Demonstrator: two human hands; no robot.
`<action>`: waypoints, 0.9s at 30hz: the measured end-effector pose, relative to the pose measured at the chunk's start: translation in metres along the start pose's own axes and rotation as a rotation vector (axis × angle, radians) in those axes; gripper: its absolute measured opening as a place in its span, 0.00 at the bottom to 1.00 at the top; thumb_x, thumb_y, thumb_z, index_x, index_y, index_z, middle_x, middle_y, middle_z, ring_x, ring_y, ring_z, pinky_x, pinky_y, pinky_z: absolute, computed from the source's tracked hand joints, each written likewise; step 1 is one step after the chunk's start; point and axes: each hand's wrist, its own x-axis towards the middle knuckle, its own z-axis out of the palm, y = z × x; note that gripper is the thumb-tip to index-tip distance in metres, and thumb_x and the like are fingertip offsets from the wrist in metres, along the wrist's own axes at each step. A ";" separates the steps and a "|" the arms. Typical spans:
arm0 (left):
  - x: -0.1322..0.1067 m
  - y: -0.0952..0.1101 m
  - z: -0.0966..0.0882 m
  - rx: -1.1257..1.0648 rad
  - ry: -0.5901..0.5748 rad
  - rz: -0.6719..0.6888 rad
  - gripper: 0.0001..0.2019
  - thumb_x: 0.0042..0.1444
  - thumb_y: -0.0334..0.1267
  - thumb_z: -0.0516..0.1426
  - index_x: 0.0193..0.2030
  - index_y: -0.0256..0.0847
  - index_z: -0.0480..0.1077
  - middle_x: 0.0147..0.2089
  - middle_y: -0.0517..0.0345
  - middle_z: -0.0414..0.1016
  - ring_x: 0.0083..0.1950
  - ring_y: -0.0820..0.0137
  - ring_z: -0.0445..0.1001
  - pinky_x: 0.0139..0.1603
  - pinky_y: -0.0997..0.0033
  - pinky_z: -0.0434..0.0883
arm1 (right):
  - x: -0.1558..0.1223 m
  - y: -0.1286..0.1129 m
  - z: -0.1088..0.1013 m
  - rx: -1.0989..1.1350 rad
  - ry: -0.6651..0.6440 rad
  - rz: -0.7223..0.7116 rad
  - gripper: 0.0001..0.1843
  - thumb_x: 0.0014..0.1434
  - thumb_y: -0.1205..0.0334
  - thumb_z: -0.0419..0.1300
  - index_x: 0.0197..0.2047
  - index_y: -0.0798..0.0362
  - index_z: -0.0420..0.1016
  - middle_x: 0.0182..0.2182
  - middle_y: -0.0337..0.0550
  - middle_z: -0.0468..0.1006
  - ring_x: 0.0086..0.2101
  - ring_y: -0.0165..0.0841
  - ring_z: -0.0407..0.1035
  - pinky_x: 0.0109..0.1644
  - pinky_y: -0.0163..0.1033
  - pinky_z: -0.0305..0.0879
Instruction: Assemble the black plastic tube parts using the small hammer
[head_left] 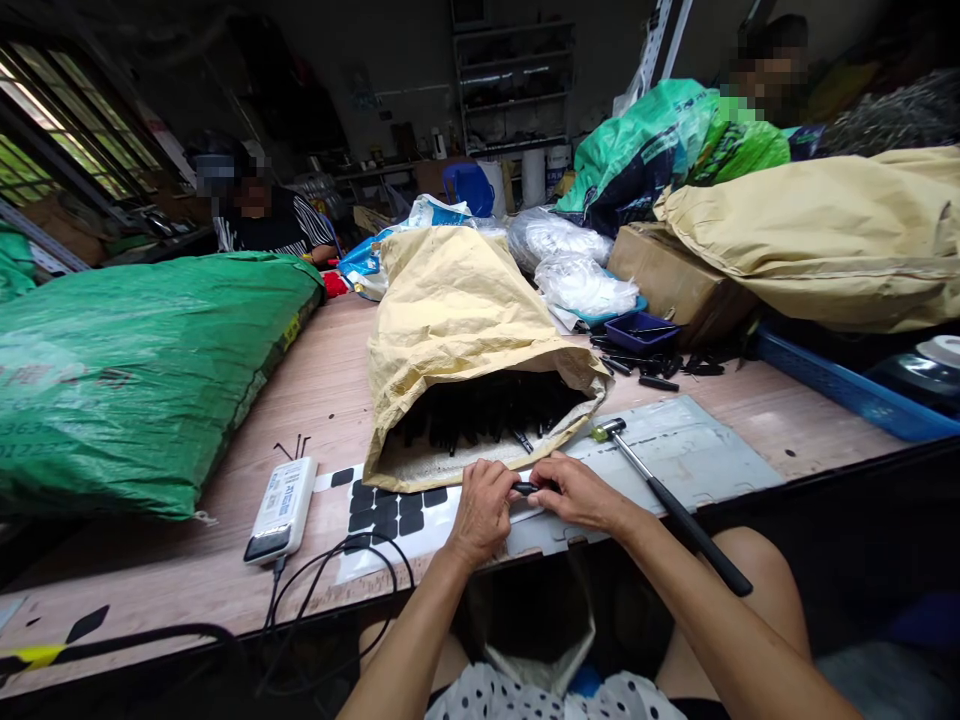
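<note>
My left hand (481, 512) and my right hand (579, 490) meet at the table's front edge. Between their fingertips is a short black rod-like piece (526, 488), each hand pinching one end; its exact kind cannot be made out. Just beyond them, a tan woven sack (457, 300) lies on its side, its mouth facing me. Many dark slender pieces (480, 412) fill it. A hammer (664, 492) with a black grip rests right of my right hand, its handle overhanging the edge. Under and left of my hands is a white sheet with black rounded squares (386, 518).
At left are a bulging green sack (142, 370) and a white device (282, 508) with a cable. A purple tray (641, 333), loose black pieces (658, 383), a cardboard box (675, 285) and a blue tray (840, 390) stand right. Two people (274, 222) sit farther back.
</note>
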 end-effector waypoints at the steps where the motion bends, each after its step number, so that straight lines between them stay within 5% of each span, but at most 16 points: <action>1: 0.000 0.000 0.000 0.005 -0.005 -0.001 0.11 0.61 0.27 0.51 0.44 0.44 0.71 0.43 0.52 0.73 0.48 0.58 0.65 0.53 0.55 0.61 | 0.000 0.000 0.000 -0.010 -0.003 -0.013 0.07 0.59 0.63 0.64 0.30 0.51 0.70 0.29 0.37 0.72 0.36 0.33 0.63 0.40 0.37 0.56; 8: -0.001 0.002 0.000 0.030 -0.022 0.018 0.10 0.59 0.26 0.52 0.42 0.43 0.70 0.42 0.52 0.72 0.48 0.58 0.65 0.55 0.54 0.60 | 0.004 0.003 0.002 -0.071 -0.051 -0.165 0.10 0.61 0.64 0.63 0.30 0.51 0.67 0.30 0.37 0.71 0.38 0.33 0.61 0.43 0.39 0.55; 15: 0.000 0.003 0.000 0.040 -0.003 -0.014 0.11 0.59 0.25 0.51 0.42 0.44 0.70 0.42 0.52 0.72 0.48 0.59 0.65 0.56 0.54 0.60 | 0.002 0.006 0.003 -0.072 -0.022 -0.164 0.07 0.64 0.61 0.60 0.34 0.51 0.68 0.33 0.39 0.72 0.39 0.34 0.62 0.45 0.39 0.57; 22: 0.000 0.003 0.002 0.025 0.006 -0.012 0.11 0.60 0.26 0.52 0.44 0.43 0.70 0.43 0.53 0.72 0.48 0.59 0.64 0.55 0.54 0.60 | -0.004 0.010 0.008 -0.051 0.055 -0.165 0.17 0.62 0.50 0.64 0.31 0.51 0.64 0.31 0.37 0.69 0.37 0.33 0.60 0.44 0.40 0.58; 27: -0.001 0.004 0.002 0.029 -0.005 0.004 0.09 0.60 0.27 0.52 0.44 0.42 0.70 0.43 0.52 0.72 0.48 0.59 0.65 0.55 0.54 0.60 | -0.004 0.009 0.012 -0.083 0.060 -0.182 0.14 0.66 0.49 0.60 0.36 0.51 0.71 0.34 0.40 0.73 0.39 0.34 0.61 0.46 0.41 0.57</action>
